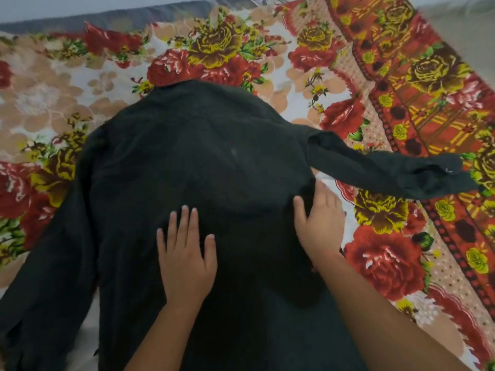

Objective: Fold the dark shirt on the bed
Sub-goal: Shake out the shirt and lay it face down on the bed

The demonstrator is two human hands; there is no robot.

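Dark shirt (203, 162) spread back-up on floral bedspread (396, 263) covering bed. Left hand (186, 259) pressed flat on shirt's middle, fingers extended, grasping nothing. Right hand (320, 220) grips shirt's right side edge, thumb on top. Right sleeve (396, 170) lies outstretched sideways.

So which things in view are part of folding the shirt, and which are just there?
In the job:
- dark shirt, spread flat on the bed
- its right sleeve, stretched out sideways
- its left sleeve, lying down along the body
- left hand, flat on the shirt
- right hand, at the shirt's right edge

Just there:
- floral bedspread
- grey headboard edge
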